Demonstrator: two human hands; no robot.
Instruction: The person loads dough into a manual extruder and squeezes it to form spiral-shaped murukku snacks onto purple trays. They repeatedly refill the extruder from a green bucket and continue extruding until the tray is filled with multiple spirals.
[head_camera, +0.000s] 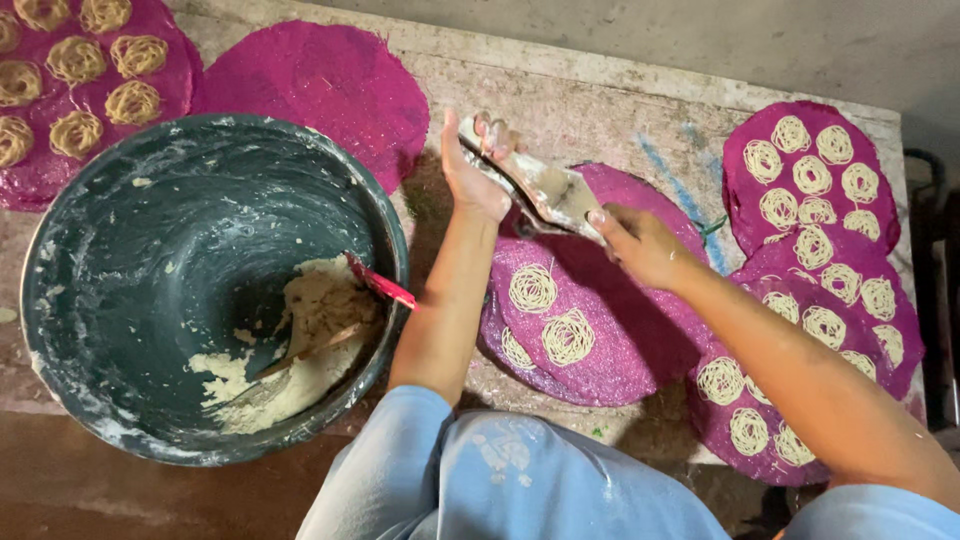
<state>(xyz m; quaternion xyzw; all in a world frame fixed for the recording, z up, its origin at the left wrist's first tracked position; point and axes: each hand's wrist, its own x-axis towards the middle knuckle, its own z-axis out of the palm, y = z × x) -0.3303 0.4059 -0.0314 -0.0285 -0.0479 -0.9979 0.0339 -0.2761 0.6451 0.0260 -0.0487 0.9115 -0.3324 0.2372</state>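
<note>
My left hand (474, 172) and my right hand (640, 243) both grip a dough-smeared metal press (540, 186), left at its far end, right at its near end. They hold it above a round magenta mat (640, 330) that carries three coiled noodle nests (533, 288). A large dark bowl (90, 300) stands to the left. It holds pale dough (320, 310) and a spatula with a red handle (380, 282) leaning on its rim.
More magenta mats covered with several noodle coils lie at the right (810, 175) and the far left (75, 70). A bare magenta mat (320, 80) lies behind the bowl. All rest on a worn table (600, 90). My blue-clad knees (520, 480) are below.
</note>
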